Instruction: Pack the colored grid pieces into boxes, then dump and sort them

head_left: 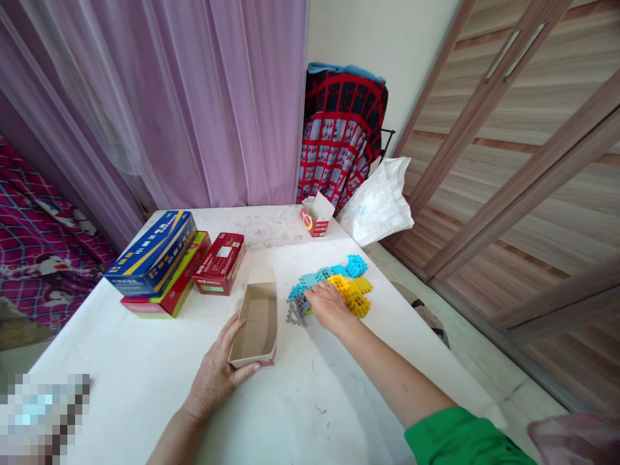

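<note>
An open cardboard box (256,320), lower centre of the frame, exposes its brown interior; the left hand (219,367) clasps its near left corner. Right of centre, the right hand (330,306) rests over interlocking plastic pieces (340,283); whether its fingers grip one cannot be told. A flap-raised red carton (316,221), upper centre-right, hides its contents.

Narrow gap, carton (256,313) to pieces (341,285)
</note>
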Demonstrator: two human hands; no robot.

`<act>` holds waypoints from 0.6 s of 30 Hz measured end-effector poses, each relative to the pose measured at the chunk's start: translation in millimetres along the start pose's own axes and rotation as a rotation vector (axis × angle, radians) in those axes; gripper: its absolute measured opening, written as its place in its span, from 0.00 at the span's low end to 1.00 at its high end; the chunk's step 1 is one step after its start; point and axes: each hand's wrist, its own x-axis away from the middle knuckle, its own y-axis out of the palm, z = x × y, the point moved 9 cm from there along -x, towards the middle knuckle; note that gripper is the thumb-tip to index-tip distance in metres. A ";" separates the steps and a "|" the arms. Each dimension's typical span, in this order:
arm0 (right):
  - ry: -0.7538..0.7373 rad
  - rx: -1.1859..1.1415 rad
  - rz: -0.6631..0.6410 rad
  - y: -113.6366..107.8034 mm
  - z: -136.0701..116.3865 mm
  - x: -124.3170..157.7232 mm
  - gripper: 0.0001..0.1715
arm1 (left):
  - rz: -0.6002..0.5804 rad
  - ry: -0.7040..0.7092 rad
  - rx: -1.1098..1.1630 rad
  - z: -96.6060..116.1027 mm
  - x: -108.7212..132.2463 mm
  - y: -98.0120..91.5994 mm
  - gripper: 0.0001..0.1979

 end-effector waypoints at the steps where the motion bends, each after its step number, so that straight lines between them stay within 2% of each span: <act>1: -0.007 -0.012 0.006 -1.1 0.3 -0.6 0.17 | 0.000 0.003 0.000 0.3 -0.1 -0.1 0.37; 5: -0.055 -0.035 0.020 -5.2 -2.3 -2.3 0.18 | 0.010 0.016 -0.006 1.0 -0.3 -1.2 0.36; 9: -0.111 -0.035 -0.022 -0.3 -9.4 -4.7 0.22 | 0.026 0.038 -0.023 3.0 -0.4 -2.2 0.36; 18: -0.103 -0.044 -0.100 2.0 -11.7 -9.5 0.24 | 0.010 0.092 -0.081 7.2 -1.8 -6.5 0.37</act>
